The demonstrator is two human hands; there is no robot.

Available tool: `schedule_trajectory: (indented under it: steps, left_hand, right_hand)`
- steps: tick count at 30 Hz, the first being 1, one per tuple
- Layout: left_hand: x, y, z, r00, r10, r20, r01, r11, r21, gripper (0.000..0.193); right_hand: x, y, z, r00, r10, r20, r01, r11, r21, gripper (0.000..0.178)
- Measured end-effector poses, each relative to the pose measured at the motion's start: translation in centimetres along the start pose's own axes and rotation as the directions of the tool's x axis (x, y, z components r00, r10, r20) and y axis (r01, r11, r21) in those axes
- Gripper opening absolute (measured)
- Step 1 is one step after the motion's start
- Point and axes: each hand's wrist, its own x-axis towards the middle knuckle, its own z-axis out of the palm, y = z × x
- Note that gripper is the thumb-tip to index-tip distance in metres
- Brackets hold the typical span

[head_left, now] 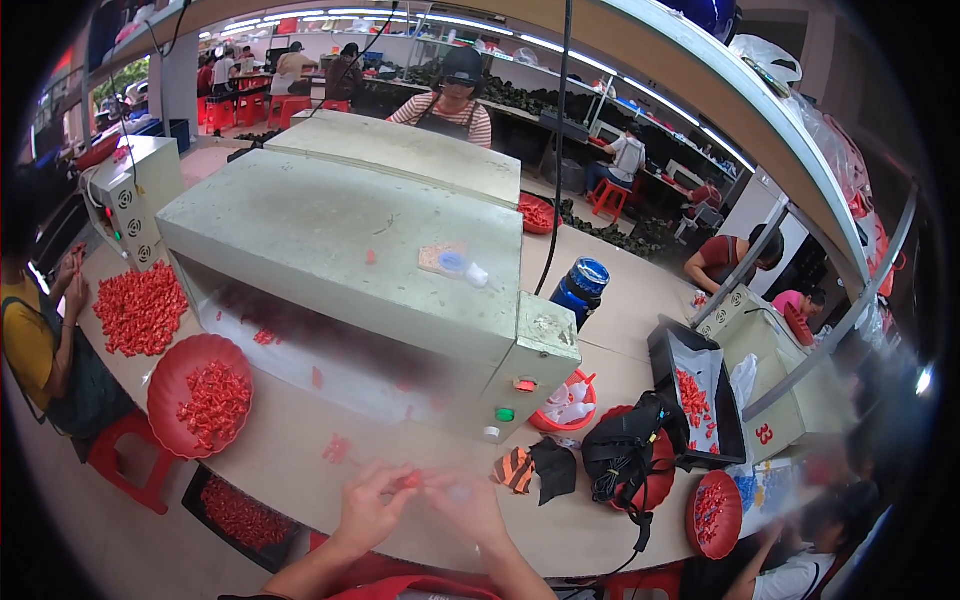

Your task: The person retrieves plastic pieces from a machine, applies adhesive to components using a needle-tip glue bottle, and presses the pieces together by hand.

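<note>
My left hand [372, 508] is closed above the near edge of the table, pinching a small red plastic piece [411, 480] between thumb and fingers. Close against it on the right is my right hand [465, 508], its fingers bent together at the same piece. A pale, whitish blur shows at those right fingers; what it is I cannot make out. Just beyond my left hand a few loose red pieces [338, 449] lie on the table. A large red bowl [160, 392] heaped with similar red pieces stands to the left.
A pale metal machine [350, 230] with a wide opening spans the table ahead. Right of it are a red basket [547, 420] of white bottles, a dark blue bottle [580, 288], cloth scraps [553, 470] and a black bag [615, 450]. Co-workers sit at both sides.
</note>
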Motion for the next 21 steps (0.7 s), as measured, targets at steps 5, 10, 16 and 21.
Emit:
schedule_trajectory:
  steps: [5,10,16,21]
  left_hand:
    - [-0.13,-0.08,0.12,1.000,-0.001,-0.013,0.001,1.000,0.002,0.027]
    - [-0.19,0.12,0.07,1.000,-0.003,-0.010,0.003,1.000,0.024,0.027]
    - [-0.10,0.09,0.14,1.000,0.007,-0.018,-0.006,0.999,0.035,0.027]
    - [0.10,0.19,0.18,1.000,0.008,-0.017,-0.008,1.000,0.030,0.027]
  right_hand:
    - [-0.12,0.10,-0.11,0.999,0.050,0.011,-0.051,0.998,0.036,0.010]
    - [-0.14,-0.08,-0.14,0.999,0.043,0.021,-0.044,0.999,0.016,0.010]
    - [-0.13,-0.22,-0.13,1.000,0.025,0.001,-0.025,0.998,0.061,0.010]
    - [0.02,-0.02,-0.27,0.999,0.051,0.007,-0.051,0.997,0.053,0.011]
